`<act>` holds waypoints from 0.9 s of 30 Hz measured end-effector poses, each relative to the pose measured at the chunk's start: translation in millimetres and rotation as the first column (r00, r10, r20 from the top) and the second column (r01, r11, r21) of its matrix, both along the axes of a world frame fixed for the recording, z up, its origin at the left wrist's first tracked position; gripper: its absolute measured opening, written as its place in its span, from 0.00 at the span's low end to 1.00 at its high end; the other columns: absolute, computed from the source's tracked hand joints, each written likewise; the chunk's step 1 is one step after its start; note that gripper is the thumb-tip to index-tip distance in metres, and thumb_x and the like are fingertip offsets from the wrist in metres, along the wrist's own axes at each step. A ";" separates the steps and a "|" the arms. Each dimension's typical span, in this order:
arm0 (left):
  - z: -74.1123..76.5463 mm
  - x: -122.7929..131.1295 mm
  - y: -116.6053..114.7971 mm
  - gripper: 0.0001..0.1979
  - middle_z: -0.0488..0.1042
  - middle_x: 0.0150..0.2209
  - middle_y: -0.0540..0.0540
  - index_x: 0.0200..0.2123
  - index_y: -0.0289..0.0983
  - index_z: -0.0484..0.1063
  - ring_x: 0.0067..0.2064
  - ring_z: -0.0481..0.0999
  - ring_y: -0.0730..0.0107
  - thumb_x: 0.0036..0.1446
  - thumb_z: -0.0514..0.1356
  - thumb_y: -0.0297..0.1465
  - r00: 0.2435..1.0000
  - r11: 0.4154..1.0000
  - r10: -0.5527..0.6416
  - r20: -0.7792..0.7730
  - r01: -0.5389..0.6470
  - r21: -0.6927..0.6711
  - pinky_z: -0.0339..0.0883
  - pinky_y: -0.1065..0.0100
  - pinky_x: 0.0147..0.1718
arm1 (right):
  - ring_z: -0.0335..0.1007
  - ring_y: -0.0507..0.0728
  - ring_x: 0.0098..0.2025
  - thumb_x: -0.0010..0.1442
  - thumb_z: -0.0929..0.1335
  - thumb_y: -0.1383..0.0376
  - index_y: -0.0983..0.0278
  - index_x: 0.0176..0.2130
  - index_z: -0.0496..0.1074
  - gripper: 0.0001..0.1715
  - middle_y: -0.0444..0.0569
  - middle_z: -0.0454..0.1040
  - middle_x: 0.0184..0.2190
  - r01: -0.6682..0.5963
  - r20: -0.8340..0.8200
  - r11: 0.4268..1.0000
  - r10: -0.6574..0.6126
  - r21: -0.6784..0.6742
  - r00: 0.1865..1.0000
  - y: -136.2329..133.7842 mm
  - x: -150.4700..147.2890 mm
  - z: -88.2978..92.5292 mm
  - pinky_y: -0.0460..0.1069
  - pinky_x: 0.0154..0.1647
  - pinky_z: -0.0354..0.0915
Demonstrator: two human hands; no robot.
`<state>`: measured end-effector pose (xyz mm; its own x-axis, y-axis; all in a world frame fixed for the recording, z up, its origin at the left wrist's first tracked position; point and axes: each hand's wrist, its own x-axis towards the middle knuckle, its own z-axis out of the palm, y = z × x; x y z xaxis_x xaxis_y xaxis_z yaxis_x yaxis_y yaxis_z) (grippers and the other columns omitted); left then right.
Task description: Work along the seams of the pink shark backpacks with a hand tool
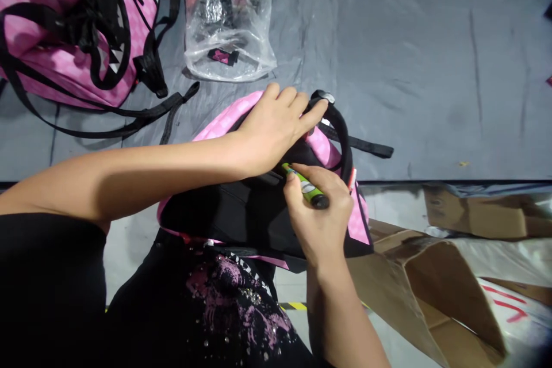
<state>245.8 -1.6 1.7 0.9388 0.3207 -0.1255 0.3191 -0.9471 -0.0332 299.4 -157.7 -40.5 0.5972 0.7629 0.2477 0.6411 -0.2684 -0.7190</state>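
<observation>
A pink and black backpack (207,207) lies in front of my body, partly over the front edge of the table. My left hand (276,123) is bent over its upper part, gripping the fabric near the black top handle (342,138). The index finger points toward the handle, and the thumb is hidden. Closed around a slim green tube (305,186) with a white print and a black end, my right hand (323,213) holds it against the black panel. The tube's far tip lies beside the left hand, and I cannot tell its exact kind.
Another pink backpack (38,69) with loose black straps lies at the upper left of the grey table (409,69). Beside it is a clear plastic bag (230,29) with small dark and pink pieces. Open cardboard boxes (392,276) stand at the lower right, below the table edge.
</observation>
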 end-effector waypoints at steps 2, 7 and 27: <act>0.5 0.4 -0.7 0.37 0.64 0.58 0.39 0.71 0.37 0.44 0.60 0.65 0.48 0.61 0.54 0.31 1.000 1.000 0.009 -0.007 -0.009 -0.004 0.56 0.52 0.59 | 0.77 0.59 0.42 0.61 0.69 0.63 0.62 0.39 0.79 0.09 0.49 0.81 0.38 -0.037 -0.044 0.999 0.037 0.012 0.998 0.1 1.2 0.2 0.58 0.49 0.69; 2.1 0.2 -2.8 0.39 0.64 0.59 0.39 0.71 0.37 0.44 0.59 0.64 0.49 0.60 0.56 0.31 1.000 0.999 0.012 -0.020 -0.011 0.036 0.56 0.52 0.59 | 0.77 0.60 0.42 0.60 0.69 0.63 0.62 0.38 0.79 0.08 0.49 0.81 0.37 -0.007 -0.008 1.000 0.008 0.003 1.000 -2.3 4.2 -0.1 0.60 0.50 0.68; 5.3 -1.7 -5.1 0.41 0.63 0.61 0.38 0.72 0.41 0.41 0.61 0.61 0.44 0.60 0.56 0.31 0.999 0.999 0.031 -0.020 -0.031 -0.035 0.53 0.49 0.59 | 0.77 0.60 0.41 0.60 0.69 0.62 0.62 0.38 0.79 0.09 0.49 0.81 0.37 -0.016 -0.038 1.000 0.016 -0.019 0.999 -0.9 7.2 -1.0 0.59 0.49 0.69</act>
<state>244.0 -6.6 7.0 0.9258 0.3445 -0.1557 0.3478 -0.9375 -0.0062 306.5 -158.6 -41.4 0.5936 0.7769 0.2099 0.6175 -0.2726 -0.7378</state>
